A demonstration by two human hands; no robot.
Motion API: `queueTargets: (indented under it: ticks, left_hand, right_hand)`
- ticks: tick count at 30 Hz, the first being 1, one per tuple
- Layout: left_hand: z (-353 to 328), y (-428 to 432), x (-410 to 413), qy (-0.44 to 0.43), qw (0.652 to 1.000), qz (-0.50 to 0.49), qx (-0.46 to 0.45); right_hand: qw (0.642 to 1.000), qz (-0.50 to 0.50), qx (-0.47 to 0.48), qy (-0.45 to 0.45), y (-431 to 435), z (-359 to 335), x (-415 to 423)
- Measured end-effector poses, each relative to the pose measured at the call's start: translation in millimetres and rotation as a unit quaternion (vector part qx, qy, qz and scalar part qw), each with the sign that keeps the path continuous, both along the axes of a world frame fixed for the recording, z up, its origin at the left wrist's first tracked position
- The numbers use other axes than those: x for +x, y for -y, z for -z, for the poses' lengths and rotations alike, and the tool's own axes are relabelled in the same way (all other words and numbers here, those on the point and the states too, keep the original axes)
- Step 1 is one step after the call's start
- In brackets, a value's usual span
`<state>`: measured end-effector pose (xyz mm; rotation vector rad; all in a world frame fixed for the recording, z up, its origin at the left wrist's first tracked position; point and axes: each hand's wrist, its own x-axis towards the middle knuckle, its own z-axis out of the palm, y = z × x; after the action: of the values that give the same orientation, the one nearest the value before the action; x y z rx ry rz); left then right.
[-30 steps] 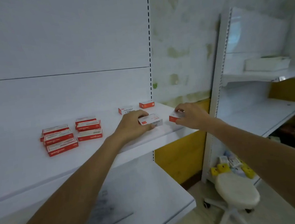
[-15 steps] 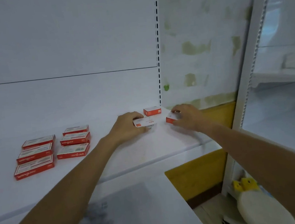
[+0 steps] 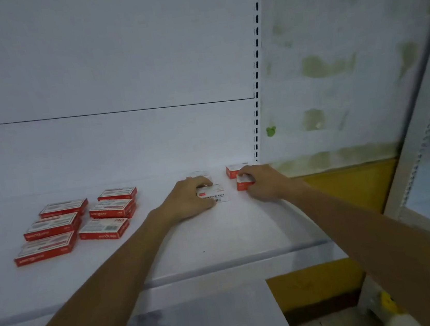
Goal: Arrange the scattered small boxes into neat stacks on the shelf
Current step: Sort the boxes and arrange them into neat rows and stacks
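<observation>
On the white shelf (image 3: 218,243), my left hand (image 3: 186,201) grips a small white-and-red box (image 3: 213,192) with a barcode, flat on the shelf. My right hand (image 3: 263,182) holds another small red-and-white box (image 3: 244,184) just right of it. Behind that one, a third small box (image 3: 232,170) sits near the back corner. A fourth box (image 3: 196,176) is partly hidden behind my left fingers. At the left lie several larger red boxes (image 3: 53,226) in two rows, some stacked (image 3: 112,209).
The shelf's front edge (image 3: 221,267) runs across below my forearms, with a lower shelf (image 3: 201,324) beneath. A slotted upright (image 3: 256,90) bounds the shelf on the right. Another white shelving unit (image 3: 422,137) stands at the far right.
The camera has moved closer to the shelf. Both hands have slid their small boxes slightly toward the back of the shelf, the right one nearing the box in the corner.
</observation>
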<state>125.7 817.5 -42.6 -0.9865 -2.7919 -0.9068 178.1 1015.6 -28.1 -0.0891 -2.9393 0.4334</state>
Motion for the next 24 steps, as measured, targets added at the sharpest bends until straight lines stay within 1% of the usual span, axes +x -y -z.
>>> queueTargets:
  ticks: [6, 10, 13, 16, 18, 21, 24]
  left_hand:
    - [-3, 5, 24, -0.034, 0.998, -0.058, 0.011]
    - [-7, 37, 49, -0.056, 0.992, -0.106, 0.025]
    - [-11, 74, 72, -0.059, 0.988, -0.139, 0.036]
    - [-18, 117, 95, -0.082, 0.974, -0.202, 0.062]
    - [-20, 147, 108, -0.092, 0.961, -0.249, 0.079]
    - [-18, 198, 129, -0.084, 0.943, -0.313, 0.072]
    - [-16, 250, 147, -0.071, 0.93, -0.355, 0.065]
  right_hand:
    - [0.997, -0.027, -0.02, -0.066, -2, -8, 9]
    - [0.991, -0.065, 0.0, -0.115, 21, -20, 13]
    - [0.983, -0.115, -0.008, -0.144, 64, -26, 12]
    - [0.97, -0.176, -0.019, -0.165, 119, -30, 11]
    - [0.962, -0.219, -0.033, -0.162, 159, -30, 11]
    - [0.947, -0.283, -0.039, -0.146, 218, -27, 15]
    - [0.932, -0.337, -0.033, -0.131, 275, -26, 16]
